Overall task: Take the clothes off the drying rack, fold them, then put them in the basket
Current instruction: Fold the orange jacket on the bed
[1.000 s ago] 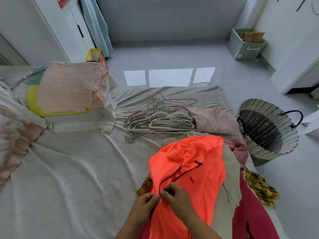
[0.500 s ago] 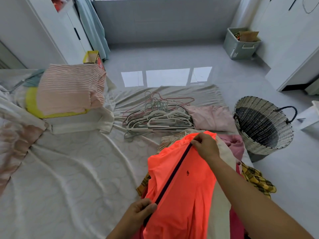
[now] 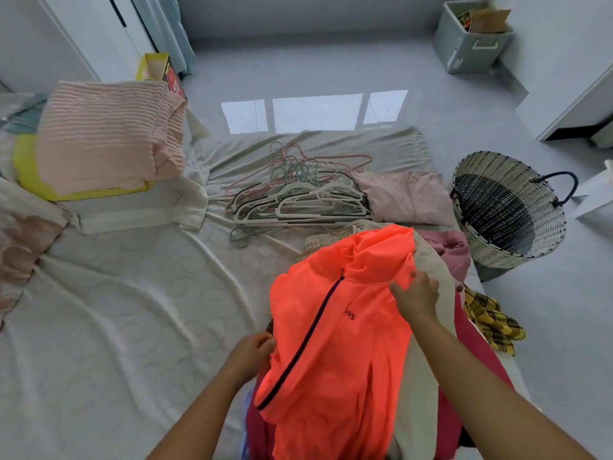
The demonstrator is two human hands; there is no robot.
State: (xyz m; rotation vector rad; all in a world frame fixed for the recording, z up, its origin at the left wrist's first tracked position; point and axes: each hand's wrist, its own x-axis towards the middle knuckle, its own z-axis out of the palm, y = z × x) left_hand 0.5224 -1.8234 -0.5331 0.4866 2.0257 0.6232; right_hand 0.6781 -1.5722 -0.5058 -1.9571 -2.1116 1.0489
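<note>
A bright orange zip jacket (image 3: 345,330) lies on top of a heap of clothes on the bed's right side. My right hand (image 3: 416,297) pinches the jacket's fabric near its right shoulder. At the jacket's left edge, my left hand (image 3: 255,351) grips the cloth, its fingertips hidden under the fabric. The woven basket (image 3: 477,240) stands tilted on the floor to the right of the bed, with nothing visible inside. A folded pink garment (image 3: 406,199) lies beside a pile of hangers (image 3: 298,199).
Under the jacket lie beige, dark pink and yellow plaid clothes (image 3: 491,320). A striped pink folded piece (image 3: 109,137) sits on a yellow cushion at the left. A grey storage box (image 3: 471,44) stands on the floor at the back right.
My right hand came back from the jacket's far top edge to its right shoulder. My left hand shifted from the zip to the jacket's left edge. The jacket now lies spread wider.
</note>
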